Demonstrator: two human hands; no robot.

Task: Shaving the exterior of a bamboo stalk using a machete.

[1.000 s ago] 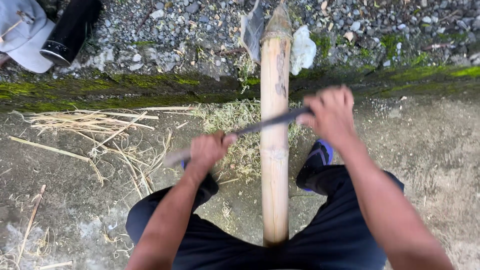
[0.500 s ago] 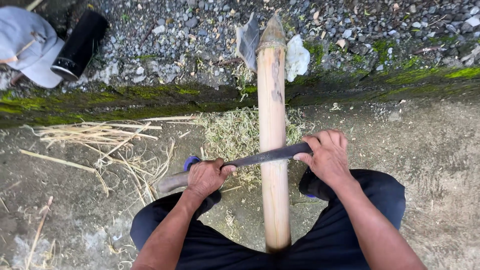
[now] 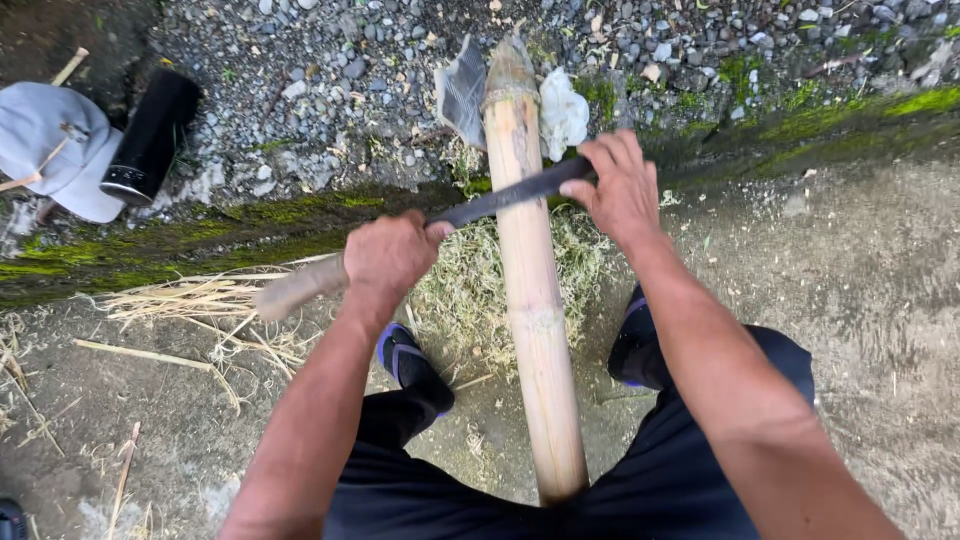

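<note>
The person is standing astride a long pale bamboo pole [image 3: 530, 300] that is slanting from between their legs up to the mossy lip where the concrete ground [image 3: 850, 300] is meeting the gravel [image 3: 330, 60], and is working a long dark blade [image 3: 510, 193] across it. The left hand [image 3: 390, 255] is clenched around the blade's pale wooden handle [image 3: 295, 288], which is sticking out toward the left edge of the concrete; the right hand [image 3: 618, 185] is closed over the far tip end of the blade, on the right side of the pole. Compared with half a second ago, when the blade was crossing the pole about midway along its length, just ahead of the knees, it is now lying much higher, close to the pole's top end near the mossy lip, and both arms are reaching further out. A second ago it was also sitting high, so the blade is travelling up and down the pole in strokes, and this looks like a scraping of the skin, with the blade now at the far end of a stroke. A heap of fine pale shavings [image 3: 465, 290] is lying on the concrete to the left of the pole, under the blade. Dry straw-like strips [image 3: 200, 300] are scattered toward the left edge. On the gravel at the upper left corner a grey cap [image 3: 55, 140] and a black cylinder [image 3: 150, 140] are lying side by side, and a white crumpled scrap [image 3: 563, 110] is resting just beside the pole's tip.
</note>
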